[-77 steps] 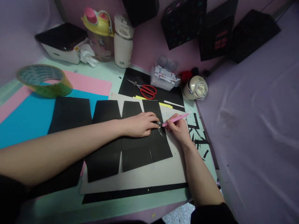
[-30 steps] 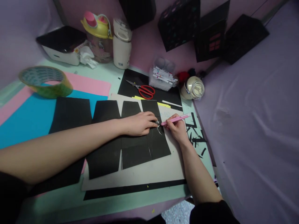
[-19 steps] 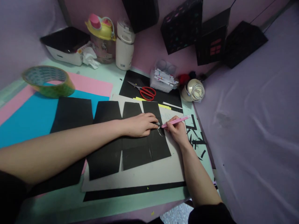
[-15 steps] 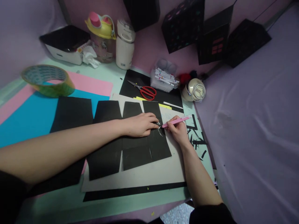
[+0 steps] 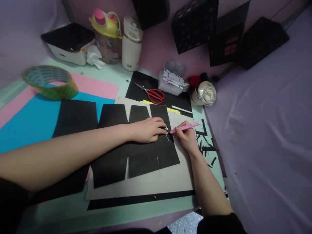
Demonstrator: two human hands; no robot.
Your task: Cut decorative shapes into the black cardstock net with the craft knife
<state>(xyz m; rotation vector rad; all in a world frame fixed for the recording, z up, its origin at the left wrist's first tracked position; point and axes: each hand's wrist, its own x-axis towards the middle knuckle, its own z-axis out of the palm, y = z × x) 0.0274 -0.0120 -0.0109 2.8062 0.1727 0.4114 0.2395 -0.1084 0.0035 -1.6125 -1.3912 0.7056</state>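
My right hand (image 5: 187, 136) grips a slim pink pen-shaped craft knife (image 5: 186, 127), its tip down at small pale marks on black paper (image 5: 168, 152). The tip itself is too small to make out. Flat on the same paper lies my left hand (image 5: 149, 130), fingers stretched out and pressing just left of the marks. The black paper has notched edges and a thin pale slit lower down. Beneath it is a light grey board (image 5: 146, 185).
Behind the paper lie red-handled scissors (image 5: 155, 96) and a white pen (image 5: 181, 109), near a clear box of markers (image 5: 173, 81). Black paper scraps (image 5: 207, 148) are at right. A tape roll (image 5: 50, 84), bottles (image 5: 131, 48) and blue paper (image 5: 34, 123) stand or lie leftward. Black paper boxes (image 5: 193, 26) hang above.
The view has shifted slightly. Both hands keep nearly the same place on the paper, the knife tip still at the pale marks.
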